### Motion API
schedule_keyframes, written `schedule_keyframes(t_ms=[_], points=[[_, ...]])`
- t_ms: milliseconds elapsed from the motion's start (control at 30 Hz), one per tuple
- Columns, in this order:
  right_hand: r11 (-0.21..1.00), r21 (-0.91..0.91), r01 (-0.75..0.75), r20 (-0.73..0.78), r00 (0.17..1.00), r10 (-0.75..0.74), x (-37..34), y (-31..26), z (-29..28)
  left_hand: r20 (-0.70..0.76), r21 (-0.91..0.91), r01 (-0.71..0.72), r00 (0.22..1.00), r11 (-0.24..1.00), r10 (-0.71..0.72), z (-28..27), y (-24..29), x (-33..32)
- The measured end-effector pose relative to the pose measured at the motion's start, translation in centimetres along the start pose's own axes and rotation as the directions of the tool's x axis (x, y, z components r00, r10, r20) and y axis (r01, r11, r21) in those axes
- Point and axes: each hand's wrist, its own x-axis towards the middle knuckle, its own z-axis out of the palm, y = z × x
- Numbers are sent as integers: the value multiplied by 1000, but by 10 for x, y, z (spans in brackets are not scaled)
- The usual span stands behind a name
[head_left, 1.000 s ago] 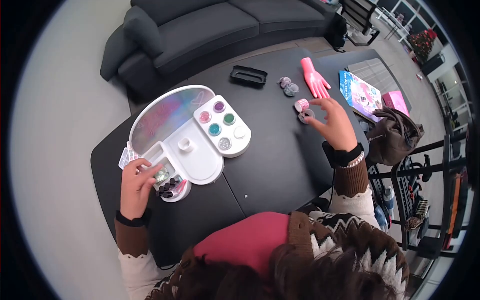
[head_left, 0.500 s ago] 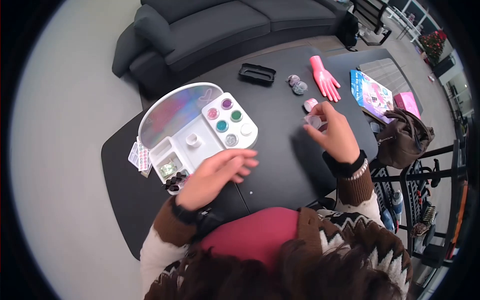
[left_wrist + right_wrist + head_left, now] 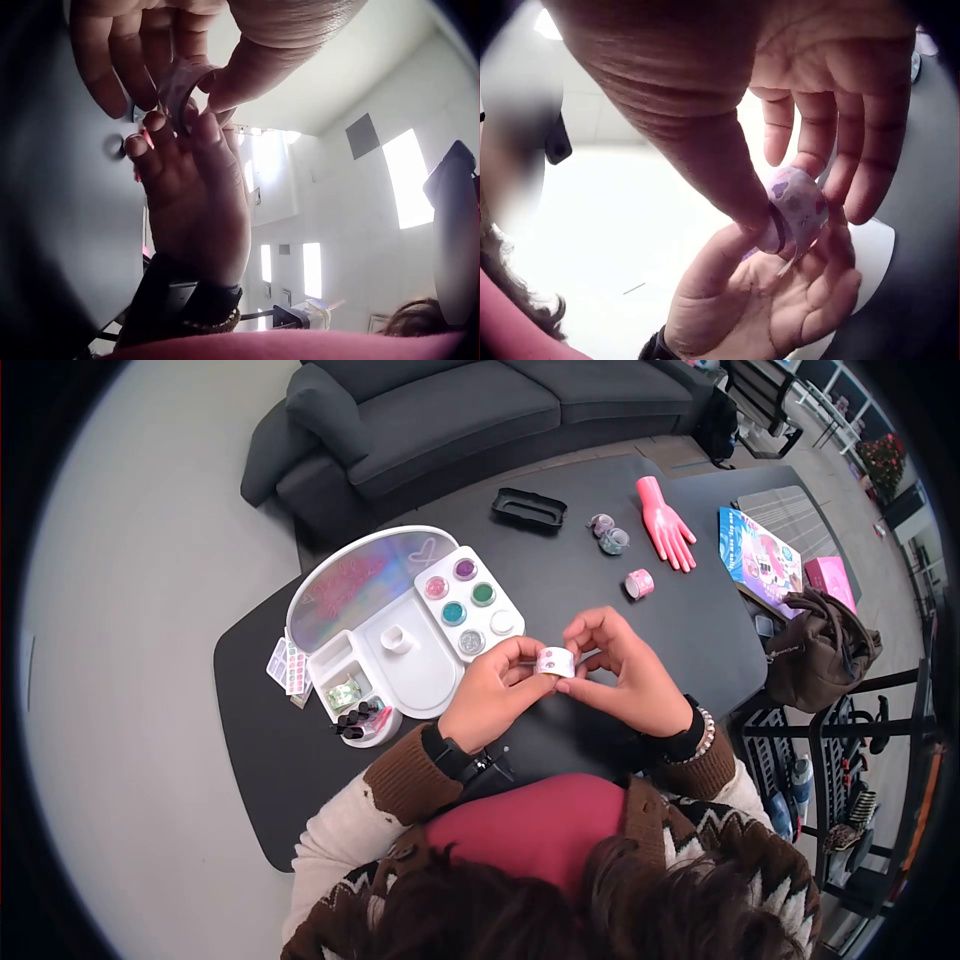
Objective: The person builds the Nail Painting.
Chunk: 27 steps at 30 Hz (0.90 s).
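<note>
Now, patterned roll: the small pale ring with pink marks [image 3: 556, 662] is off the table [image 3: 570, 585] and up between both hands, near the middle of the scene; a half second ago the right hand alone has it, farther right, near the pink roll
Left hand: come across from the white case, this hand [image 3: 490, 700] now grips the roll's left side, thumb and fingers closed narrowly on it
Right hand: drawn in toward the body, this hand [image 3: 640, 685] pinches the roll's right side; its thumb presses on the roll, while some fingers arch away from it
Meaning: with both hands on it, one can probably steady the roll while the other turns it or works at its edge
Roll's edge: a thin pale sliver [image 3: 786, 267] shows below the roll in the right wrist view; whether it is a loose end I cannot tell
Pink roll: it [image 3: 645, 583] stays on the table, right of the hands and farther off, nearer than the model hand [image 3: 665, 528]
White case: it [image 3: 420, 682] sits to the left, its raised panel [image 3: 345, 585] at the far side and glitter pots [image 3: 454, 613] to the right
</note>
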Motion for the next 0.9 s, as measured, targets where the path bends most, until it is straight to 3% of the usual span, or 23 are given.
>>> schedule_keyframes(t_ms=[67,200,300,367,467,733,767,800,833,867,900], points=[[1000,-18,-14,21,1000,15,0,1,5,10,104,-129,992,986,129,-3,0,-1],[997,-31,-70,50,996,72,-1,0,7,-25,86,-148,988,985,150,-9,-2,-3],[991,37,-129,81,989,125,3,1,12,-58,3,-141,988,990,141,-15,7,-5],[946,307,-107,71,994,89,7,4,18,-60,10,-168,984,986,168,-16,9,-7],[902,427,-68,9,997,71,14,11,22,-93,-8,-201,976,980,199,-13,14,-14],[891,447,-76,-18,995,94,18,5,21,-186,-115,-184,969,976,161,-24,10,-22],[997,70,24,-154,988,-13,18,3,10,-207,-101,-179,966,979,156,-24,12,-23],[942,-326,75,-228,961,-156,19,2,-3,-232,-85,-176,961,981,152,-25,12,-24],[853,-515,82,-269,930,-252,22,-1,-22,-206,36,-190,959,981,193,-28,8,-25],[575,-817,40,-220,901,-374,21,3,-39,-207,31,-187,960,982,189,-27,9,-24],[449,-893,-20,-197,916,-350,22,8,-55,-217,-14,-177,961,984,170,-26,11,-24]])
